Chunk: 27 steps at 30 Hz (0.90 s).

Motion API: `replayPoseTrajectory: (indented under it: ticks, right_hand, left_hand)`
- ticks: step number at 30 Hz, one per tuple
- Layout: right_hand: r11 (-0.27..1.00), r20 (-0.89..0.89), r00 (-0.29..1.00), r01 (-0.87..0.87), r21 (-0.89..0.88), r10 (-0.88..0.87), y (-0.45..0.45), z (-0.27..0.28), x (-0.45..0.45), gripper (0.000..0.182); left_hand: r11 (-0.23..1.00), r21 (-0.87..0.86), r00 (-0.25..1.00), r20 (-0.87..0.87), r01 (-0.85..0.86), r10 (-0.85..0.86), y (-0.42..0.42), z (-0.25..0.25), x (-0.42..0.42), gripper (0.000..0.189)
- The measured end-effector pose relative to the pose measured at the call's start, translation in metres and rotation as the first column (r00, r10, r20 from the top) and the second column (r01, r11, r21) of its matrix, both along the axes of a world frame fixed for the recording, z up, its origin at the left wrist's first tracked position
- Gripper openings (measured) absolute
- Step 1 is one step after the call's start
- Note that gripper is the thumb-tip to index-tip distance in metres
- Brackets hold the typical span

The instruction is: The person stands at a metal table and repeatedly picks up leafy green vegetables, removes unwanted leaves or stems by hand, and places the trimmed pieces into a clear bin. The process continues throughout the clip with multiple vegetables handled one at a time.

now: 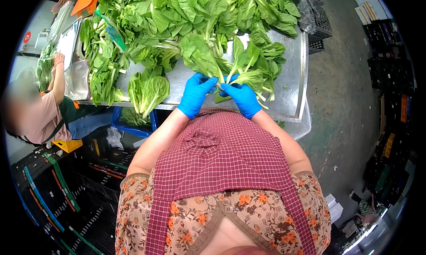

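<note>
Blue gloves cover both hands, which meet over the front edge of a metal table. In my left hand is the stem end of a broad leafy green, its leaves pointing away from me. My right hand pinches the pale stems of a smaller bunch of greens close beside it. The fingertips nearly touch, and the stem ends are partly hidden behind them. More loose greens lie right of my right hand. Another leafy head rests at the table's front edge, left of my left hand.
A large heap of leafy greens covers the table's far side. A blue crate holding leaves stands below the front edge. At left, a co-worker reaches toward a clipboard. Black crates are stacked behind on the left.
</note>
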State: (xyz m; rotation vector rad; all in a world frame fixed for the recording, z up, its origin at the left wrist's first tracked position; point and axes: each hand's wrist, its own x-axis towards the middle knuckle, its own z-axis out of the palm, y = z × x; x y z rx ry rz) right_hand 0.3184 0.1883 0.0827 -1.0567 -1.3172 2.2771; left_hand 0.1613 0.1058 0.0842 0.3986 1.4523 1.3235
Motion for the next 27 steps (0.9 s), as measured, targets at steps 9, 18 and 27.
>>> replayPoseTrajectory:
  ticks: [9, 18, 27]
  right_hand:
    - [0.778, 0.177, 0.982, -0.163, 0.606, 0.067, 0.003, -0.013, 0.0, 0.029]
    - [0.673, 0.122, 0.992, -0.112, 0.732, 0.031, 0.002, -0.011, -0.003, 0.023]
    - [0.975, -0.076, 0.993, -0.071, 0.21, 0.089, 0.0, -0.013, -0.002, 0.02]
  left_hand:
    - [0.997, 0.011, 0.997, -0.031, 0.072, -0.072, 0.001, -0.005, 0.004, 0.032]
    - [0.989, 0.146, 1.0, -0.002, 0.017, -0.017, 0.004, -0.002, 0.012, 0.036]
    - [0.999, 0.048, 1.0, -0.007, -0.006, 0.006, 0.001, -0.007, 0.009, 0.034]
